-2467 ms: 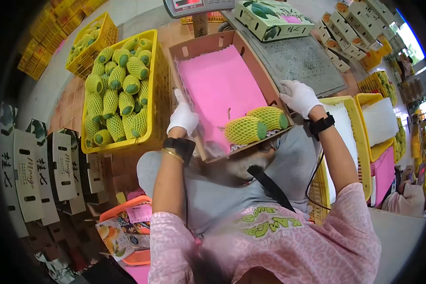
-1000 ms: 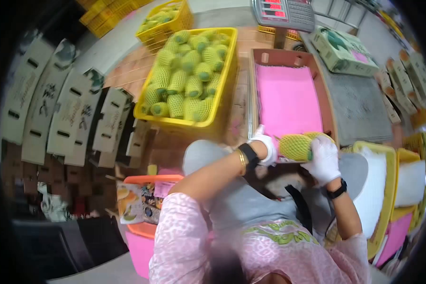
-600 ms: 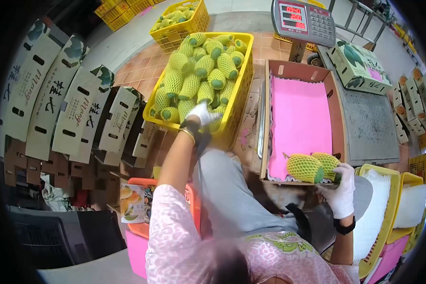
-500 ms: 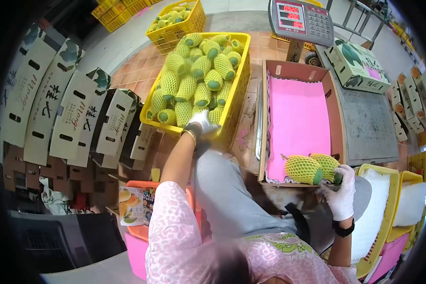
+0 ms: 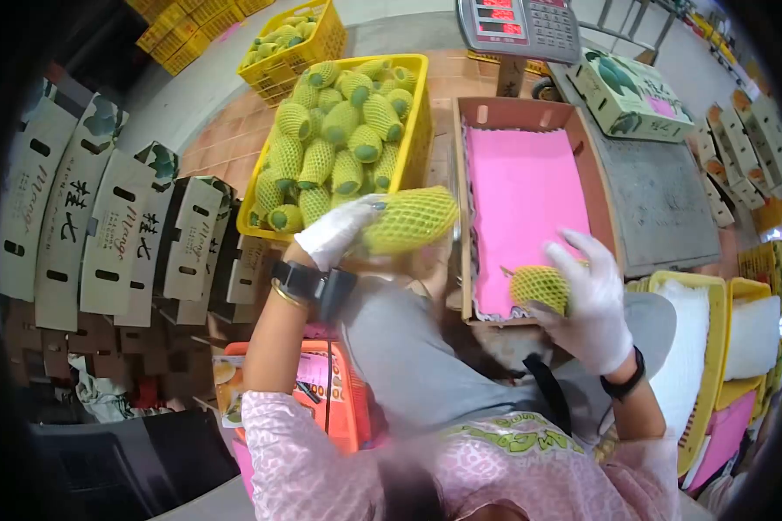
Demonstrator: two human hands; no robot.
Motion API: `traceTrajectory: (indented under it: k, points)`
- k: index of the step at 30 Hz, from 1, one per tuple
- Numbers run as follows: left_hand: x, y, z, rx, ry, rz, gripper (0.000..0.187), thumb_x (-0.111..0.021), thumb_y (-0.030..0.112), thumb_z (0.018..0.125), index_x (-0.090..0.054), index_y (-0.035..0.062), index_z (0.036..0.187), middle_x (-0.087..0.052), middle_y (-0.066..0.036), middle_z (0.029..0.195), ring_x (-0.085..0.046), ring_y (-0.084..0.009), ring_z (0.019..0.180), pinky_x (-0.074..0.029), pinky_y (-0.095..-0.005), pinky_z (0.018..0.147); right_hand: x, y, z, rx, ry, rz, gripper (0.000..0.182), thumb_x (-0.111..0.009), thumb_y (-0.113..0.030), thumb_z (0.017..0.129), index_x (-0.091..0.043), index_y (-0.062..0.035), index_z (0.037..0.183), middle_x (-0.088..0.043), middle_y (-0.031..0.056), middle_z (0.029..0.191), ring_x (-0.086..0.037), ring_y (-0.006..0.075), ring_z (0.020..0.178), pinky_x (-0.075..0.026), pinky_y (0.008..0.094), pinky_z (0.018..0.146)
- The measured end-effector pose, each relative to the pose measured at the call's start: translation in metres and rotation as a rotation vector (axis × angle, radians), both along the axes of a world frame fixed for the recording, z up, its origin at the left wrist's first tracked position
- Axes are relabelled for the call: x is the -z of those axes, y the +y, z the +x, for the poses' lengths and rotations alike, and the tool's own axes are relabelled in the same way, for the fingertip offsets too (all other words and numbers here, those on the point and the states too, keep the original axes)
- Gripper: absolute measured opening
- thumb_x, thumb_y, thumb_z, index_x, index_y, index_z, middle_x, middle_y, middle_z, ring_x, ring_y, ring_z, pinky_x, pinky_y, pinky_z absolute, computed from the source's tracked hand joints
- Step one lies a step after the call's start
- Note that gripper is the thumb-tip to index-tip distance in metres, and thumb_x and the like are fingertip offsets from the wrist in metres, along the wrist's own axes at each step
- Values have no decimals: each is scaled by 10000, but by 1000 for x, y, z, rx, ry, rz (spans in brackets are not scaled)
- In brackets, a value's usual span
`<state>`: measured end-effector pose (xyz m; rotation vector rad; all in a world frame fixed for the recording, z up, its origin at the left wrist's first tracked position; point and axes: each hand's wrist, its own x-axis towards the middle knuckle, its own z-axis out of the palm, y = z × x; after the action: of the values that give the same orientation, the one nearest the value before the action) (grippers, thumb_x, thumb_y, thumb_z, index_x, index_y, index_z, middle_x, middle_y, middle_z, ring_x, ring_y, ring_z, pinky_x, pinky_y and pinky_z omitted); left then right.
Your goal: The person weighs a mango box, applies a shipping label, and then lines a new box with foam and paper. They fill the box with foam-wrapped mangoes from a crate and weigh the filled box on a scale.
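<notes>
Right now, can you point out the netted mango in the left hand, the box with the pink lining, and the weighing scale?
netted mango point(image 5: 411, 219), head view, middle of its foam net.
box with the pink lining point(image 5: 523, 195), head view, bare pink sheet.
weighing scale point(image 5: 520, 23), head view, display panel.
</notes>
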<state>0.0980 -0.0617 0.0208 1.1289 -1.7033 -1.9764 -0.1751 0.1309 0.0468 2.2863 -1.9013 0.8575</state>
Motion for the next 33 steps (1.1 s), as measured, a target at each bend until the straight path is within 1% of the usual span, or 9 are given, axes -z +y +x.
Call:
traceTrajectory:
  k: [4,6,8,9,13,19,22,30,33]
  points:
    - [-16,38,-52,347,138,-34,576,-455,408,905,-393,-14,1292,-491,-99,1247,-430,-199,1172,-302,-298,1012,-17,-45,18,-352,261,-54,676,-715,-209,582,-479,-165,1214,-505,126,1146,-505,315,1034,-422,397,873]
    - [-30,48,-71,277,1,174,581,-401,468,914,-417,0,1258,-537,-82,1146,-537,-159,983,-476,-293,786,-18,-49,5,-389,-1,123,667,-710,-198,605,-463,-151,1222,-551,141,1062,-568,292,923,-467,371,800]
    - [5,25,-78,135,164,361,565,-398,465,916,-400,20,1263,-572,-99,1030,-579,-142,767,-496,-271,645,-3,-42,-3,-191,-533,121,523,-666,-232,701,-487,-116,1178,-588,183,1005,-581,319,947,-477,364,797]
    - [28,8,-84,73,114,222,541,-376,434,933,-355,28,1291,-591,-130,951,-589,-164,634,-491,-280,612,-6,-44,-14,-31,-459,347,538,-668,-279,689,-494,-105,1168,-596,196,1000,-579,329,958,-473,358,805]
    - [78,8,-114,106,-446,-741,754,-567,334,824,-164,45,1392,-602,-240,974,-613,-282,864,-476,-355,753,11,-66,-31,218,-55,744,656,-672,-399,616,-502,-86,1167,-612,211,987,-592,348,932,-474,355,802]
    - [79,13,-127,121,-622,-605,806,-533,219,776,-54,140,1419,-575,-309,979,-570,-432,901,-447,-419,822,39,-105,0,19,103,1084,469,-624,-428,610,-674,-45,877,-644,169,918,-616,301,859,-470,349,763]
    - [77,14,-132,93,-628,-603,776,-501,194,787,-53,137,1418,-575,-307,971,-572,-430,895,-447,-429,819,62,-112,10,-94,21,1334,691,-660,-519,586,-582,-73,1108,-627,164,1004,-604,295,917,-471,346,785]
    - [74,13,-139,113,-649,-599,742,-452,140,803,-33,112,1415,-569,-316,955,-572,-432,885,-446,-427,814,79,-97,23,-125,281,1200,577,-525,-484,717,-593,-51,1093,-635,195,926,-615,346,844,-487,386,737]
    - [71,16,-141,87,-699,-565,721,-462,146,797,-91,96,1413,-572,-238,1061,-553,-377,987,-417,-408,879,82,-93,28,-59,313,1190,572,-474,-495,760,-578,-79,1138,-498,169,1213,-492,330,1094,-383,462,887]
